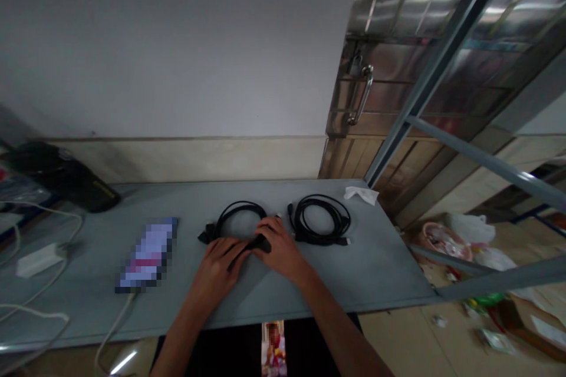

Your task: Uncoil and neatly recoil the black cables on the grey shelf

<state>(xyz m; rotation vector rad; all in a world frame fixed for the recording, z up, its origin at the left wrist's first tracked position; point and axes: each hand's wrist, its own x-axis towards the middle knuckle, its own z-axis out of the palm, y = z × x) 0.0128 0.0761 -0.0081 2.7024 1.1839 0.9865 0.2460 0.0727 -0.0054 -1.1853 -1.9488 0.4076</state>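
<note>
1. While the left hand (221, 265) and the right hand (282, 252) nearly met above the flat grey tabletop (362, 274), the fingers of both were closed narrowly around a flat black strip (262, 242) between them.
2. Just beyond those fingers lay a looped, thin black cable (242, 206), its blocky dark plug (207, 234) left of the left fingertips; whether the strip belonged to it, I could not tell.
3. Right of the right fingers, apart from them, rested a round coil of black cable (317, 240).
</note>
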